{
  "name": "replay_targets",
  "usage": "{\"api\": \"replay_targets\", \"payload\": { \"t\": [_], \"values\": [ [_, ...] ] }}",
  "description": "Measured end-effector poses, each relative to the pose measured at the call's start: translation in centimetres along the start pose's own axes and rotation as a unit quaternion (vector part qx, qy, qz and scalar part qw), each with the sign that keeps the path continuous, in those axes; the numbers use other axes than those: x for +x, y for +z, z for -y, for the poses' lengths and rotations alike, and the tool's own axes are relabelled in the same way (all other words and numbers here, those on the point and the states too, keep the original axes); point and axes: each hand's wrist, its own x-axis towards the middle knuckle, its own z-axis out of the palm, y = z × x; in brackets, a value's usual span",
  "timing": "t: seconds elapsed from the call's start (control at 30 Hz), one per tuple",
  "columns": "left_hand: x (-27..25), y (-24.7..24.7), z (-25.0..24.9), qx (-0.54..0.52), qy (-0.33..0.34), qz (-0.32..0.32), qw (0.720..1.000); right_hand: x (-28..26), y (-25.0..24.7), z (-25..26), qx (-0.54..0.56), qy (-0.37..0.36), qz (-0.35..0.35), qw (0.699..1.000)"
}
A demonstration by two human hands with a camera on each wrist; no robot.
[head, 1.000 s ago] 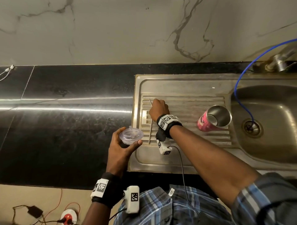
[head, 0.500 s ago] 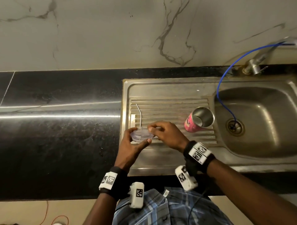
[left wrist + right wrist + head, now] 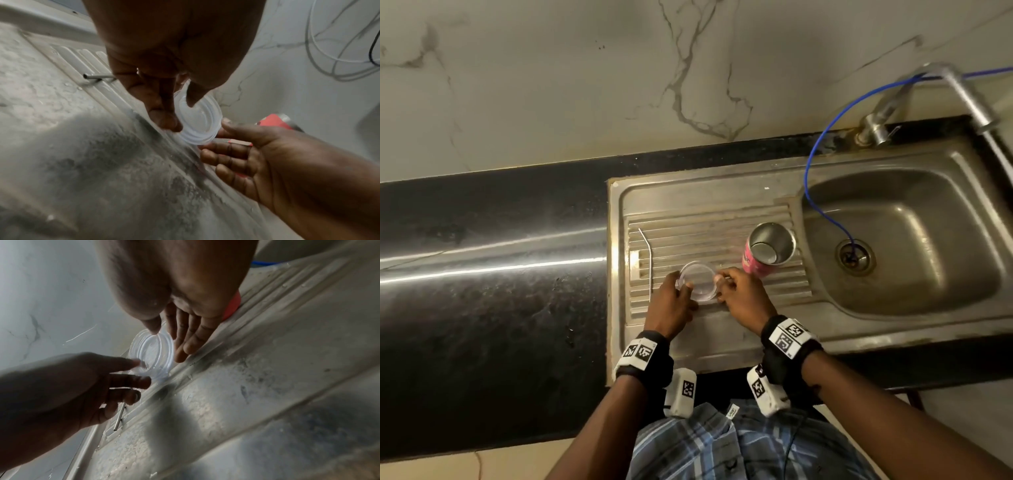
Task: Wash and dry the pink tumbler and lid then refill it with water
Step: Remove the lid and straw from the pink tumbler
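Note:
The clear plastic lid (image 3: 697,281) is held on edge just over the ribbed drainboard (image 3: 709,233), its lower rim at the ridges. My left hand (image 3: 683,286) pinches its left rim between thumb and fingers, as the left wrist view shows at the lid (image 3: 198,123). My right hand (image 3: 720,281) holds the right rim, thumb on the edge and fingers behind the lid (image 3: 152,353). The pink tumbler (image 3: 767,253) lies on its side on the drainboard just right of my hands, steel mouth toward me, nothing holding it.
A bent metal straw (image 3: 647,260) lies at the drainboard's left edge. The steel sink basin (image 3: 914,240) is to the right, with a blue hose (image 3: 822,147) running into its drain and a tap (image 3: 876,123) behind. Black countertop (image 3: 493,274) spreads to the left.
My right hand left the straw on the drainboard and came to the lid. My left hand carried the lid from the counter's edge to over the drainboard, where both hands now hold it.

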Motion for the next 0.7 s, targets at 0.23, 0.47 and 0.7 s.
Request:
{"api": "replay_targets", "payload": {
  "t": [0.23,0.47,0.7],
  "values": [
    [1.3,1.0,-1.5,0.079,0.011,-0.032,0.996,1.1,-0.2,-1.2,-0.026,0.014,-0.005,1.000],
    [1.2,0.8,-1.2,0.042,-0.001,-0.018,0.999,-2.0,-5.2,-1.0,0.000,0.037,0.136,0.990],
    [-0.5,1.0,-0.5,0.063,0.053,-0.094,0.992,-2.6,-13.5,-2.9,-0.080,-0.004,-0.065,0.995]
  ]
}}
